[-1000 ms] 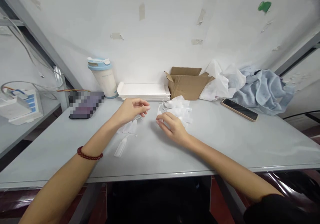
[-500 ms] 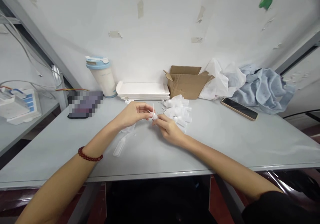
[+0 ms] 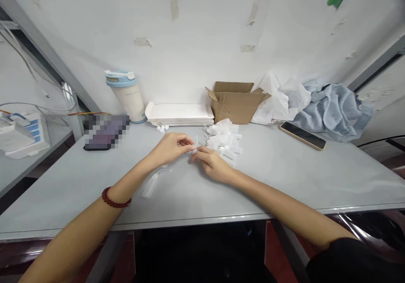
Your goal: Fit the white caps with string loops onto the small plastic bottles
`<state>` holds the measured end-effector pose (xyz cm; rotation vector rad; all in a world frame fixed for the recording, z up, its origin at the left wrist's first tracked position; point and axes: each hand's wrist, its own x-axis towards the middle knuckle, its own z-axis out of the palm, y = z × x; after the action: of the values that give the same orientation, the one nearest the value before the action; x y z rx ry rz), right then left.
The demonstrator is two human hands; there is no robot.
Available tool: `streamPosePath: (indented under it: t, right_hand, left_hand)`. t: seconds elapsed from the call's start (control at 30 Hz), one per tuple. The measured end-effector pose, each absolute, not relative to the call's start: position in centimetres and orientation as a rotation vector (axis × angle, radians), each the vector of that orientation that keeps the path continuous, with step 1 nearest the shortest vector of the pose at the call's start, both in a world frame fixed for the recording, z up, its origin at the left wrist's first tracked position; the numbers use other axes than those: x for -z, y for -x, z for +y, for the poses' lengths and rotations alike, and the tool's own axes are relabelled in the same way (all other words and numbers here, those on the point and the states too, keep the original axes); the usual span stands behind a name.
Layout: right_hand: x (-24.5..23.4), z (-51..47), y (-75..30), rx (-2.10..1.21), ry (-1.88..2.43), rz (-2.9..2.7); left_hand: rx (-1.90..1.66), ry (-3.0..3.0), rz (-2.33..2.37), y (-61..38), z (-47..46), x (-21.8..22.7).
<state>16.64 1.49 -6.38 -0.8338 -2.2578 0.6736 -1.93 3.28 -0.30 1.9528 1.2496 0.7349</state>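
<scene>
Closing in since a second ago, left hand (image 3: 171,148) and right hand (image 3: 212,165) meet left of the bottle pile (image 3: 226,141), both grips pinching one small white piece (image 3: 194,148), thin tip seemingly upward.

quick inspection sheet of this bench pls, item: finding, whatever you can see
surface: grey table, smooth, slightly glossy.
job's things: small plastic piece between both hands; pile of clear plastic bottles just beyond the right hand; lone bottle lying by the left forearm.
clutter: tumbler, stack of white sheets, open cardboard box, white plastic bag, blue cloth, phone, all toward the back.
grips: left hand and right hand both pinch the piece.
cables: wires over the side shelf, left of the table.
surroundings: white wall with tape scraps.
</scene>
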Motion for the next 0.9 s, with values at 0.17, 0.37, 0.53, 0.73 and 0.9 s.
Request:
streamPosePath:
  t: [0.17, 0.37, 0.53, 0.73, 0.9]
  right_hand:
    - [6.0, 1.5, -16.5, -0.884, 0.855, -2.118]
    - [5.2, 1.8, -16.5, -1.464, 0.872, -1.603]
    - [4.0, 1.5, -16.8, -1.766, 0.828, -1.203]
    - [3.3, 1.2, -16.9, -1.937, 0.783, -1.012]
    - [3.1, 1.1, -16.9, -1.955, 0.801, -1.004]
  left_hand:
    - [-0.757, -1.893, 1.204, 2.2, 3.6, 0.6]
    - [-0.824, -1.764, 1.116, 2.3, 3.9, 0.6]
    - [-0.908, -1.649, 1.082, 2.2, 3.7, 0.5]
    - [-0.915, -1.654, 0.946, 2.3, 3.5, 0.7]
    - [-0.896, -1.652, 0.896, 2.3, 3.4, 0.7]
